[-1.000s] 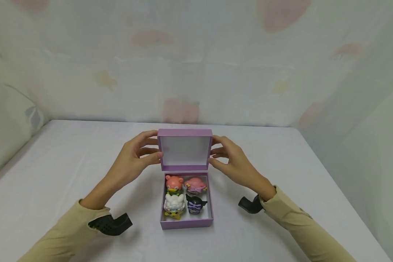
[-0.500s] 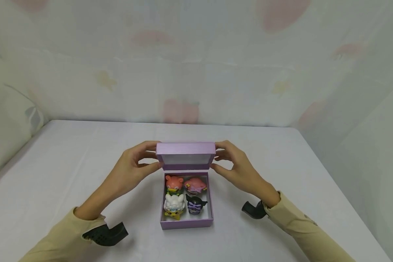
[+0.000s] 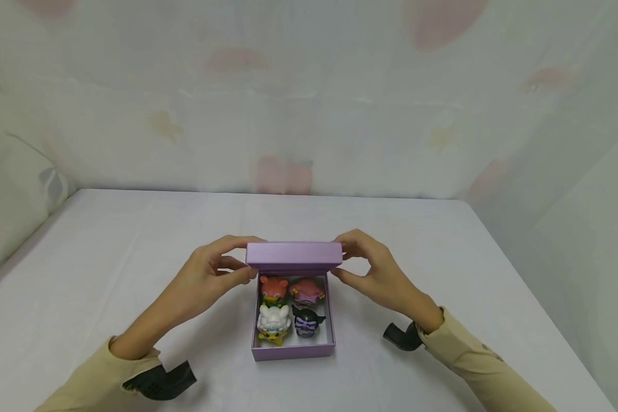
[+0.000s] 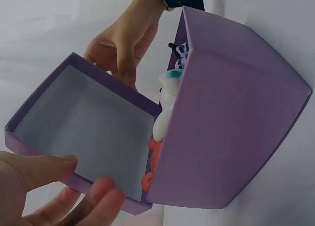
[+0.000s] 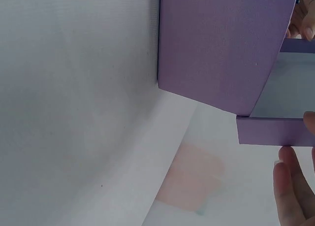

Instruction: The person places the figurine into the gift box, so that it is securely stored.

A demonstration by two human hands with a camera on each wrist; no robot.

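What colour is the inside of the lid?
White inside the lid, purple outside; the left wrist view shows it best.

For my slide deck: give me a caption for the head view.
Both hands, left hand and right hand, hold a purple lid above the far edge of an open purple box with four toy figures.

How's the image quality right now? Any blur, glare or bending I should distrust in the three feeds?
Head view: soft, even light with no glare; the far table edge bows, so the lens is wide; the toys in the box are small but readable. Left wrist view: the near fingers are soft and out of focus, the lid sharp. Right wrist view: cropped tight, fingertips blurred, no glare.
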